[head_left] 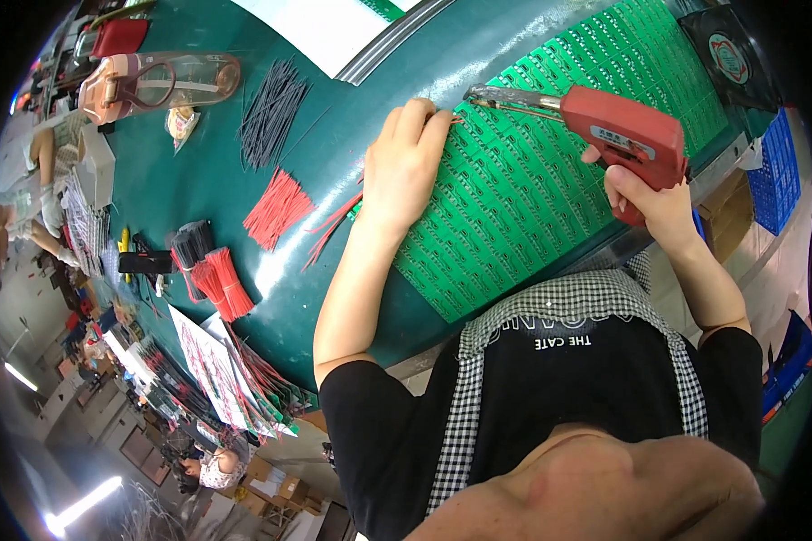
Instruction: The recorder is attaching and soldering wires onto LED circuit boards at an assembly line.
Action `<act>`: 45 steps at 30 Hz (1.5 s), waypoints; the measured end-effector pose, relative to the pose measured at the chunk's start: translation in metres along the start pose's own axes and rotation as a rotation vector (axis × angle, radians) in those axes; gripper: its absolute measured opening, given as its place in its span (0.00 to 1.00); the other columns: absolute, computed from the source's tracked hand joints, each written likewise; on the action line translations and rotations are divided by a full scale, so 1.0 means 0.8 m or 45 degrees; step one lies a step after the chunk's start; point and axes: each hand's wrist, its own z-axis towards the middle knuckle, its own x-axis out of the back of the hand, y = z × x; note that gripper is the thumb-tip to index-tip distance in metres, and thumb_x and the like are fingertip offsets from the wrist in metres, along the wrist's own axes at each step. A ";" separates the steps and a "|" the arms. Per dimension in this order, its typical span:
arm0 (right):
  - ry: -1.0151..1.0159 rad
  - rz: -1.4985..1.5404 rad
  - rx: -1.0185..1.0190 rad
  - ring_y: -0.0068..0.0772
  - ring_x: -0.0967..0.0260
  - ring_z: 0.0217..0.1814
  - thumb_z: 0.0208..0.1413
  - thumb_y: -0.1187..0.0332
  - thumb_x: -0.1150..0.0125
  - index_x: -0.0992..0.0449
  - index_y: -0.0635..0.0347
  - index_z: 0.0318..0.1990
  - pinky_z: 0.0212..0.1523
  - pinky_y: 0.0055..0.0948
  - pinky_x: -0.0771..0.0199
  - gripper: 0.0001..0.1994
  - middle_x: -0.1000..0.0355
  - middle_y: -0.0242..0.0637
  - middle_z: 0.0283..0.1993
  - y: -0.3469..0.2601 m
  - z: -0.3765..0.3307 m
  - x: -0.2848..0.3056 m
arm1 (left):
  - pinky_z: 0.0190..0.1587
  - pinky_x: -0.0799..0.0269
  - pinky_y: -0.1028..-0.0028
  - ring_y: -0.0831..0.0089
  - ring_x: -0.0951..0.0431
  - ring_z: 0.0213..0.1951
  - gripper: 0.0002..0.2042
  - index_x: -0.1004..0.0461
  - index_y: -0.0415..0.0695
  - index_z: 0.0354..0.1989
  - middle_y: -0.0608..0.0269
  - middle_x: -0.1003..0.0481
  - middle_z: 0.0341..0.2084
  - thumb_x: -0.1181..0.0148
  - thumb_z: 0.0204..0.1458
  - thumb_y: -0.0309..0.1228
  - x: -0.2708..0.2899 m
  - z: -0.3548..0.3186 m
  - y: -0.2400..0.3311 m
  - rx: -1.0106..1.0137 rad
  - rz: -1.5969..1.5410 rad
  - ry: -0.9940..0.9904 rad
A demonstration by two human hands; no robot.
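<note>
A large panel of small green circuit boards (505,207) lies slantwise on the table in front of me. My right hand (645,191) is closed around the handle of a red soldering gun (624,126). The gun's long metal tip points left, over the panel's far left part, close to the left fingertips. My left hand (401,167) rests at the panel's left edge with its fingers closed on thin red wires (334,225). Their loose ends trail out beside the wrist, and a short red end shows at the fingertips. Whether the tip touches a wire or board cannot be made out.
Left on the green table (189,162) are loose red wires (278,209), loose dark wires (273,113), bundled red wires (228,284) and a drink bottle (167,83). A black round-marked object (729,56) and a blue crate (774,171) stand right. Other people are far left.
</note>
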 end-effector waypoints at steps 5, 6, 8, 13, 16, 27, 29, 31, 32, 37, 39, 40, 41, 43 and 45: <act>-0.020 0.051 -0.074 0.13 0.39 0.22 0.48 0.70 0.40 0.29 0.62 0.44 0.21 0.14 0.39 0.14 0.27 0.31 0.37 0.002 -0.002 -0.004 | 0.26 0.32 0.74 0.71 0.31 0.27 0.12 0.27 0.41 0.32 0.65 0.33 0.25 0.44 0.35 0.25 -0.004 -0.006 -0.006 -0.225 0.163 0.055; -0.020 0.052 -0.073 0.13 0.39 0.22 0.48 0.70 0.40 0.29 0.62 0.44 0.21 0.14 0.39 0.14 0.27 0.31 0.37 0.003 -0.002 -0.006 | 0.25 0.32 0.76 0.73 0.31 0.27 0.11 0.27 0.40 0.32 0.65 0.33 0.25 0.44 0.35 0.24 -0.005 -0.007 -0.005 -0.261 0.210 0.069; -0.022 0.028 -0.067 0.13 0.39 0.21 0.48 0.69 0.39 0.28 0.61 0.41 0.20 0.14 0.40 0.12 0.28 0.29 0.33 0.003 -0.002 -0.009 | 0.25 0.33 0.77 0.75 0.32 0.26 0.11 0.27 0.40 0.31 0.66 0.34 0.24 0.44 0.34 0.24 -0.006 -0.009 -0.005 -0.300 0.258 0.086; -0.034 -0.034 -0.128 0.11 0.40 0.20 0.47 0.68 0.38 0.27 0.60 0.37 0.19 0.13 0.42 0.11 0.31 0.25 0.26 0.004 -0.003 -0.004 | 0.27 0.30 0.73 0.70 0.28 0.28 0.13 0.27 0.40 0.33 0.63 0.30 0.26 0.44 0.34 0.22 -0.005 -0.010 0.001 -0.199 0.208 0.034; -0.023 -0.039 -0.139 0.11 0.41 0.19 0.47 0.67 0.37 0.27 0.60 0.36 0.18 0.13 0.43 0.10 0.33 0.24 0.23 0.003 -0.003 -0.009 | 0.27 0.30 0.73 0.70 0.28 0.28 0.13 0.27 0.40 0.32 0.63 0.30 0.26 0.43 0.34 0.21 -0.005 -0.011 0.001 -0.190 0.203 0.024; -0.024 -0.036 -0.136 0.12 0.40 0.20 0.45 0.68 0.36 0.28 0.60 0.35 0.20 0.14 0.40 0.11 0.33 0.25 0.23 0.014 -0.004 -0.006 | 0.26 0.32 0.77 0.74 0.31 0.27 0.12 0.29 0.40 0.31 0.66 0.34 0.24 0.45 0.33 0.25 -0.008 -0.012 -0.003 -0.260 0.271 0.077; -0.020 -0.212 -0.057 0.13 0.37 0.24 0.44 0.69 0.35 0.28 0.61 0.37 0.24 0.16 0.37 0.13 0.31 0.26 0.26 0.010 -0.006 -0.006 | 0.27 0.32 0.77 0.74 0.31 0.27 0.12 0.29 0.40 0.31 0.66 0.34 0.24 0.45 0.33 0.25 -0.008 -0.011 -0.003 -0.263 0.287 0.080; -0.037 -0.223 0.034 0.14 0.36 0.26 0.44 0.69 0.35 0.28 0.62 0.38 0.27 0.16 0.35 0.14 0.30 0.28 0.28 0.011 -0.005 -0.009 | 0.26 0.32 0.78 0.74 0.32 0.27 0.11 0.29 0.40 0.30 0.66 0.34 0.24 0.45 0.33 0.25 -0.008 -0.011 -0.003 -0.273 0.300 0.084; -0.053 -0.234 0.125 0.14 0.35 0.29 0.44 0.70 0.35 0.28 0.62 0.40 0.29 0.17 0.34 0.15 0.29 0.29 0.30 0.011 -0.005 -0.010 | 0.26 0.32 0.78 0.74 0.32 0.27 0.11 0.29 0.40 0.30 0.66 0.34 0.24 0.45 0.33 0.25 -0.008 -0.010 -0.002 -0.273 0.299 0.085; -0.103 -0.046 -0.014 0.14 0.35 0.31 0.45 0.72 0.36 0.28 0.61 0.42 0.30 0.15 0.34 0.15 0.28 0.30 0.35 0.004 -0.004 -0.009 | 0.26 0.32 0.77 0.75 0.33 0.26 0.10 0.29 0.40 0.29 0.66 0.35 0.24 0.44 0.34 0.25 -0.007 -0.010 -0.001 -0.283 0.333 0.067; -0.074 0.081 -0.069 0.14 0.35 0.31 0.45 0.72 0.36 0.28 0.61 0.42 0.30 0.15 0.34 0.15 0.27 0.30 0.36 0.000 -0.004 -0.010 | 0.26 0.32 0.78 0.75 0.33 0.26 0.10 0.29 0.40 0.29 0.66 0.35 0.24 0.44 0.34 0.25 -0.006 -0.010 -0.001 -0.289 0.341 0.071; -0.074 0.080 -0.049 0.14 0.35 0.31 0.45 0.73 0.37 0.28 0.61 0.43 0.29 0.15 0.34 0.15 0.27 0.30 0.36 0.000 -0.004 -0.009 | 0.26 0.32 0.78 0.75 0.33 0.25 0.10 0.29 0.40 0.29 0.66 0.36 0.23 0.44 0.34 0.25 -0.006 -0.010 -0.001 -0.294 0.348 0.075; -0.071 0.080 -0.030 0.13 0.35 0.30 0.46 0.73 0.37 0.28 0.60 0.43 0.29 0.15 0.34 0.15 0.27 0.30 0.36 0.000 -0.005 -0.008 | 0.26 0.32 0.78 0.75 0.33 0.25 0.10 0.29 0.40 0.29 0.66 0.36 0.23 0.44 0.34 0.25 -0.005 -0.010 -0.001 -0.296 0.347 0.073; -0.037 0.057 -0.012 0.13 0.35 0.29 0.46 0.73 0.37 0.28 0.60 0.43 0.27 0.14 0.35 0.15 0.27 0.30 0.36 0.002 -0.006 -0.006 | 0.27 0.32 0.76 0.73 0.32 0.27 0.10 0.29 0.40 0.29 0.65 0.34 0.25 0.44 0.35 0.25 -0.004 -0.010 0.002 -0.273 0.343 0.051; -0.006 0.036 0.006 0.12 0.36 0.27 0.46 0.72 0.37 0.28 0.60 0.43 0.25 0.14 0.35 0.15 0.26 0.30 0.36 0.003 -0.007 -0.003 | 0.28 0.32 0.74 0.70 0.30 0.28 0.09 0.27 0.40 0.30 0.63 0.32 0.26 0.44 0.36 0.22 -0.005 -0.010 0.002 -0.166 0.175 0.069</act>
